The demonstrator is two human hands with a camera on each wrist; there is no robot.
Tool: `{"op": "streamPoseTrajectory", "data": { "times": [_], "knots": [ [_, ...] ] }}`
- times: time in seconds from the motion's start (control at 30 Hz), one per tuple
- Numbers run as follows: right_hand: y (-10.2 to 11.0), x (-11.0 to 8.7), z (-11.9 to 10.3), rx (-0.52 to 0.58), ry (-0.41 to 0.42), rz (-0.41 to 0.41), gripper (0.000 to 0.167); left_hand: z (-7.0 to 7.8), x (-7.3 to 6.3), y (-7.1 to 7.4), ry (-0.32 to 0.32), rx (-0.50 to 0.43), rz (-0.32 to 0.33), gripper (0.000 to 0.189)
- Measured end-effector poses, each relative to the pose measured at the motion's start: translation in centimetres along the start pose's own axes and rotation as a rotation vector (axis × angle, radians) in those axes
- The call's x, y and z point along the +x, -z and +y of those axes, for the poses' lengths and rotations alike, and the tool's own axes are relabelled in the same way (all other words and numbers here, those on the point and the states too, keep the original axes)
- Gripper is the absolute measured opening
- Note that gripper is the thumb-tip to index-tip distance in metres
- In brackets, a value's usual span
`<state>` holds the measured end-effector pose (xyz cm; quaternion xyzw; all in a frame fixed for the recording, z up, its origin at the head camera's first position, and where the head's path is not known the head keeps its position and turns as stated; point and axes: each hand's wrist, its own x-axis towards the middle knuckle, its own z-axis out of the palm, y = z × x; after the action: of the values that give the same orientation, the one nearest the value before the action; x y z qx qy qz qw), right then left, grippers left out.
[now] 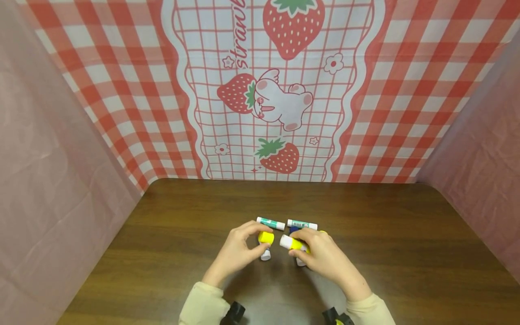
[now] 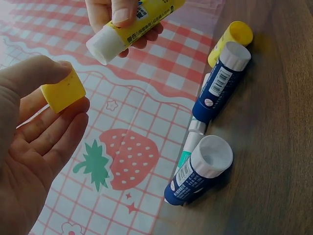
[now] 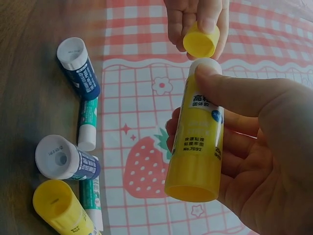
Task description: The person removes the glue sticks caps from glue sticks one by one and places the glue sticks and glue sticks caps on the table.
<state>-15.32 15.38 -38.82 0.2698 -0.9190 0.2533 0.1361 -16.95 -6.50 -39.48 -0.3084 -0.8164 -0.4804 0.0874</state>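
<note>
Between thumb and fingers, my left hand [image 1: 239,246] pinches a yellow cap [image 1: 266,238], its hollow end showing in the right wrist view. My right hand [image 1: 322,253] grips a yellow glue stick [image 3: 195,142] whose white end [image 2: 105,45] is uncovered and points at the cap. A small gap separates cap and glue stick, both held above the table. Below and beyond the hands lie two blue glue sticks [image 2: 222,81] [image 2: 198,169] with white ends, and another yellow glue stick [image 3: 63,205], partly hidden in the head view by my right hand.
Two slim green-and-white glue sticks [image 1: 271,223] [image 1: 302,224] lie end to end behind the others. The brown wooden table [image 1: 162,216] meets a strawberry-print checked cloth [image 1: 260,149] at its back edge. Pink curtains [image 1: 61,158] hang at both sides.
</note>
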Motion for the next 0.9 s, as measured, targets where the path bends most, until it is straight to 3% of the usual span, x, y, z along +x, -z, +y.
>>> {"op": "streamPoseTrajectory", "data": {
  "times": [0.1,0.23,0.9],
  "knots": [
    [0.0,0.0,0.0,0.01,-0.02,-0.005,0.025,-1.3,0.0,-0.5,0.009,0.0,0.001,0.027],
    [0.0,0.0,0.0,0.019,-0.05,0.0,0.026,-1.9,-0.1,-0.5,0.001,-0.003,0.006,0.025],
    [-0.1,0.1,0.0,0.038,-0.087,0.006,0.025,-2.1,-0.1,-0.8,0.035,0.032,0.015,0.018]
  ]
}}
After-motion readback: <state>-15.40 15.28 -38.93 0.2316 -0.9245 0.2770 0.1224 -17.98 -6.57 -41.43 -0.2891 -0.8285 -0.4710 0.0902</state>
